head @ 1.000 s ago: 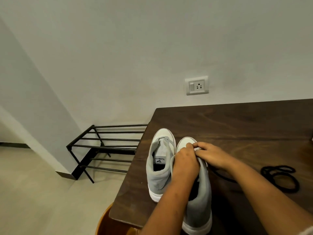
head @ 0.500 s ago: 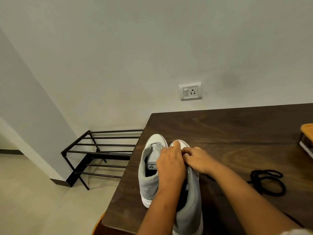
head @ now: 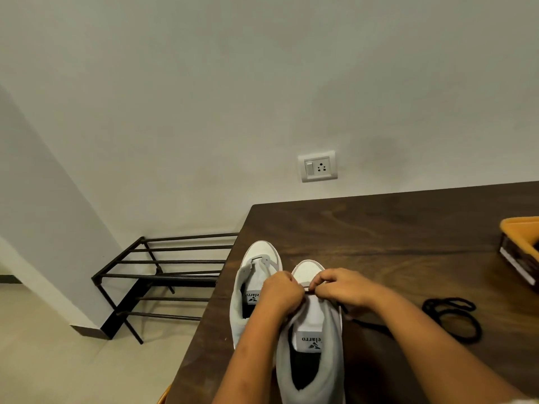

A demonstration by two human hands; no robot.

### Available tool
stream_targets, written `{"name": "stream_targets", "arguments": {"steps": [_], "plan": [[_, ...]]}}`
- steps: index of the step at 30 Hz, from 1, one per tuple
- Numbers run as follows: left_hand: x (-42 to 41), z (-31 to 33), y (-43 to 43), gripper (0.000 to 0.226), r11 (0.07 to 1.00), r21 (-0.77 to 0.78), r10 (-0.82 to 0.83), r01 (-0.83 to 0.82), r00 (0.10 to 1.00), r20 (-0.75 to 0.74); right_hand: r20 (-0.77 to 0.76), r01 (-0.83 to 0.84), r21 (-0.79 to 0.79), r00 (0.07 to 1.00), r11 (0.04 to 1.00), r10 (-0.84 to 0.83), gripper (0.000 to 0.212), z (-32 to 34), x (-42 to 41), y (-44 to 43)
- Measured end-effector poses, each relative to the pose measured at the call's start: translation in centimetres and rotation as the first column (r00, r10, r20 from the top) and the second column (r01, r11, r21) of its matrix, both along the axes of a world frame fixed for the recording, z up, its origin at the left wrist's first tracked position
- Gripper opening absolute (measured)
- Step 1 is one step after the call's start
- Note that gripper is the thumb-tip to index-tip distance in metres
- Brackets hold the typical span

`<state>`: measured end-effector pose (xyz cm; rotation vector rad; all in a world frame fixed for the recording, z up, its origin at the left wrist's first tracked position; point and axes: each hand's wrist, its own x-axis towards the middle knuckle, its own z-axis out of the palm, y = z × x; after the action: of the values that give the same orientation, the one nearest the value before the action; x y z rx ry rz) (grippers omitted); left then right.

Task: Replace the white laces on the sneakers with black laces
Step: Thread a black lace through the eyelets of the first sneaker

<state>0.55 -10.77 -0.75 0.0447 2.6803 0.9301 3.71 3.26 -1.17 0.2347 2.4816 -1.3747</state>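
Head camera: the thin black lace [head: 309, 292] shows as a short dark stretch across the front of the tongue of the near grey-and-white fabric sneaker [head: 313, 371], between my two hands. My right hand [head: 341, 287] pinches it with curled fingertips just behind the white toe cap. My left hand [head: 281, 293] is curled down onto the sneaker's left eyelet edge and grips it; its fingertips are hidden, so I cannot tell whether they also hold the lace. The rest of that lace trails off the sneaker's right side onto the dark wooden worktop [head: 393, 228].

The near sneaker stands upright, toe pointing away from me, at the worktop's left end. The second grey-and-white sneaker [head: 253, 272] stands touching it on the left, unlaced, toe a little further forward. A coiled black lace [head: 455, 319] lies well apart to the right, past my right forearm. An orange-rimmed box [head: 522, 246] sits at the worktop's right edge, partly out of view. Off the worktop's left end a black metal shoe rack [head: 163, 275] stands on the floor against the wall, and a white wall socket [head: 318, 166] sits just above the worktop's far edge.
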Motion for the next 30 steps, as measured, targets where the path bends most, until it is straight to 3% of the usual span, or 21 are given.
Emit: {"name": "stream_targets", "arguments": {"steps": [7,13,17,20,23,25,27,30], "plan": [[1.3,-0.4,0.1,0.017,0.971,-0.151,-0.205,0.185,0.971,-0.125,0.003,0.028,-0.035,1.000,0.999,-0.028,0.023,0.3,0.3,-0.6],[1.4,-0.8,0.7,0.014,0.967,-0.222,-0.199,0.128,0.920,-0.338,-0.034,0.059,-0.020,0.998,0.998,-0.060,0.020,0.5,0.7,-0.9],[1.8,-0.9,0.4,0.018,0.980,-0.153,-0.179,0.125,0.887,-0.426,-0.063,0.056,0.074,0.997,0.996,-0.051,0.018,0.8,0.6,-1.5],[0.7,-0.8,-1.4,0.018,1.000,0.010,0.016,-0.012,0.887,-0.461,-0.063,0.123,0.117,0.991,0.985,-0.117,0.023,1.1,0.6,-1.4],[-0.7,-0.4,-4.8,0.020,0.933,0.284,0.342,-0.219,0.785,-0.517,-0.064,0.167,0.126,0.985,0.978,-0.160,0.023,1.0,0.5,-0.6],[-0.9,0.1,-6.6,0.024,0.795,0.498,0.573,-0.347,0.700,-0.426,-0.059,0.172,0.132,0.984,0.976,-0.165,0.022,0.9,0.5,-0.1],[-1.0,0.7,-7.4,0.026,0.535,0.740,0.761,-0.407,0.612,-0.213,-0.058,0.150,0.142,0.988,0.979,-0.143,0.020,0.9,0.4,0.1],[-1.4,2.1,-8.1,0.024,-0.084,0.937,0.812,-0.339,0.522,0.262,-0.038,0.082,0.143,0.996,0.986,-0.077,0.021,1.2,0.5,0.2]]}}
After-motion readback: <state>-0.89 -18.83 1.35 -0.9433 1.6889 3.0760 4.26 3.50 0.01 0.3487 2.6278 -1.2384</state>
